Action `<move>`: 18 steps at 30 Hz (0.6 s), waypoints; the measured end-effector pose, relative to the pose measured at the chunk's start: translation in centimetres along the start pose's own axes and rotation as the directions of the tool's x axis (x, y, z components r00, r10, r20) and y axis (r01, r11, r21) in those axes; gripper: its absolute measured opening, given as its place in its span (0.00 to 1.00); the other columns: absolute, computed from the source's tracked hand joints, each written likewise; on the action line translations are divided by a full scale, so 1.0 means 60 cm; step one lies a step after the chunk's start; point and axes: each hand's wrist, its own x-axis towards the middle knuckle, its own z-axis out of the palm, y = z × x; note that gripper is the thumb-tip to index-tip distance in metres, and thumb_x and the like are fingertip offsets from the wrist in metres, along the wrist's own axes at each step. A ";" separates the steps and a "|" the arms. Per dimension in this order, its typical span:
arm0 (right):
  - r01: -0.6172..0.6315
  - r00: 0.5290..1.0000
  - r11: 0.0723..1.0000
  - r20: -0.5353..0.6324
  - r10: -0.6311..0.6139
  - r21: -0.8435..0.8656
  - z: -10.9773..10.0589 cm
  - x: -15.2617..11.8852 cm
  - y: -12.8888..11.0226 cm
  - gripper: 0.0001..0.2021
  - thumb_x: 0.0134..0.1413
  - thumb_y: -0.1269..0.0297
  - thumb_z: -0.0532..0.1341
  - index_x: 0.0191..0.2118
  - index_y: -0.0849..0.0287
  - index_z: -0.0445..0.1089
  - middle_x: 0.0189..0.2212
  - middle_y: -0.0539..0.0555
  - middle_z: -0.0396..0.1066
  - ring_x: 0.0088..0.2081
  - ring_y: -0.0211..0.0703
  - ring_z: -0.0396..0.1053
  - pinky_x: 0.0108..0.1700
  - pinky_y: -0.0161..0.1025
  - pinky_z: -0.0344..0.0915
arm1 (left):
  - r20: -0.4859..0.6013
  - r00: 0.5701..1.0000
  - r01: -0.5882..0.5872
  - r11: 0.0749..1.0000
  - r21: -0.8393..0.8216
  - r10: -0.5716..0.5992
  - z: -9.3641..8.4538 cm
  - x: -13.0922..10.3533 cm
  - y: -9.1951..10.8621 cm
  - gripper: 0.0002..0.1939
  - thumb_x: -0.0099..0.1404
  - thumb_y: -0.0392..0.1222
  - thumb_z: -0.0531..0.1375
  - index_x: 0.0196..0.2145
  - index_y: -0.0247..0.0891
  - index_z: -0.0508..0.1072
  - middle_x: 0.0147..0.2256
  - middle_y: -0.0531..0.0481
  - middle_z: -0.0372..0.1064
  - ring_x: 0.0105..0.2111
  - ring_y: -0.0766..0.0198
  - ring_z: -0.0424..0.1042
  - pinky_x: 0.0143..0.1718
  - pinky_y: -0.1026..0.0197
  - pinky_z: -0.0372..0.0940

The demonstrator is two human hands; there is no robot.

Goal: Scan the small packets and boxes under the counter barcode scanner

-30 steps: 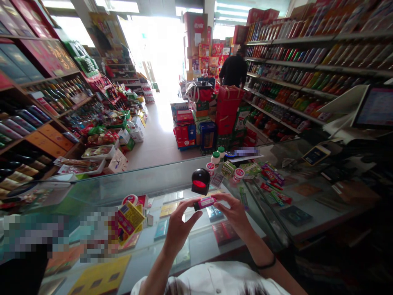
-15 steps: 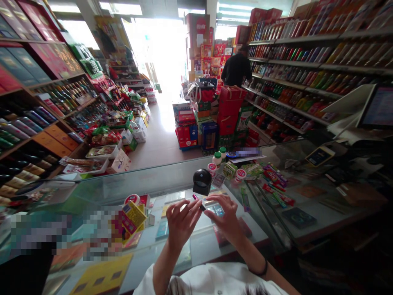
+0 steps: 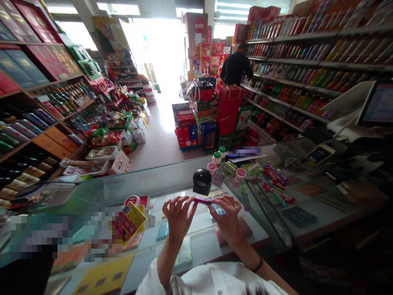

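Note:
A slim pink stick with a dark end (image 3: 202, 200), pen-like in shape, lies level between my hands above the glass counter; its exact kind is too small to tell. My left hand (image 3: 179, 217) pinches the pink end between thumb and fingertips. At the dark end, the thumb and fingertips of my right hand (image 3: 226, 217) close on it too. Just beyond the stick stands a round black device (image 3: 202, 181) on a squat base. Boxes and packets show beneath the glass under both hands.
White bottles with green caps (image 3: 216, 158), small round tubs (image 3: 240, 174) and candy packets (image 3: 276, 176) sit on the counter's far right part. A yellow packet (image 3: 134, 216) lies left. A monitor (image 3: 378, 104) stands at right. Beyond the counter a person in black (image 3: 236, 69) faces the drink shelves.
The stick has turned from slanted to nearly level. My right hand has come in and taken hold of its dark end, while my left hand has shifted slightly left.

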 end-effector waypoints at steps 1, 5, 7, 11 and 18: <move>-0.031 0.999 0.999 0.011 0.031 0.012 0.004 0.002 0.007 0.07 0.61 0.55 0.64 0.39 0.45 0.79 0.38 0.46 0.80 0.50 0.49 0.70 0.58 0.50 0.45 | -0.001 1.000 0.004 1.000 0.010 -0.004 0.003 0.001 -0.006 0.10 0.64 0.42 0.68 0.44 0.47 0.78 0.39 0.53 0.80 0.46 0.57 0.73 0.59 0.50 0.52; -0.088 0.996 0.996 -0.019 0.087 -0.026 0.023 0.014 0.035 0.10 0.61 0.50 0.63 0.39 0.44 0.81 0.52 0.51 0.75 0.57 0.53 0.65 0.61 0.54 0.43 | 0.011 1.000 0.006 0.999 0.046 -0.007 0.020 0.004 -0.023 0.10 0.64 0.42 0.68 0.44 0.51 0.79 0.43 0.53 0.79 0.49 0.57 0.71 0.66 0.44 0.45; -0.092 0.995 0.993 -0.048 0.089 -0.070 0.032 0.021 0.046 0.10 0.61 0.49 0.63 0.39 0.43 0.81 0.57 0.51 0.71 0.60 0.55 0.62 0.61 0.56 0.42 | 0.013 1.000 -0.007 0.998 0.062 0.007 0.033 0.004 -0.029 0.09 0.64 0.43 0.68 0.43 0.52 0.79 0.47 0.52 0.78 0.53 0.55 0.70 0.69 0.39 0.40; -0.030 0.995 0.992 -0.101 0.017 -0.125 0.049 0.031 0.059 0.12 0.62 0.47 0.62 0.40 0.43 0.81 0.60 0.51 0.68 0.63 0.56 0.56 0.62 0.59 0.41 | 0.079 0.995 -0.064 0.996 0.070 0.058 0.057 0.002 -0.043 0.10 0.65 0.42 0.66 0.45 0.52 0.79 0.53 0.48 0.74 0.58 0.53 0.66 0.69 0.33 0.39; -0.021 0.992 0.981 -0.126 -0.003 -0.191 0.072 0.031 0.066 0.11 0.63 0.52 0.62 0.37 0.45 0.81 0.59 0.52 0.70 0.62 0.55 0.57 0.60 0.59 0.44 | 0.146 0.988 -0.056 0.998 0.014 0.053 0.086 -0.004 -0.058 0.08 0.67 0.40 0.64 0.44 0.49 0.78 0.56 0.45 0.73 0.60 0.51 0.66 0.68 0.27 0.37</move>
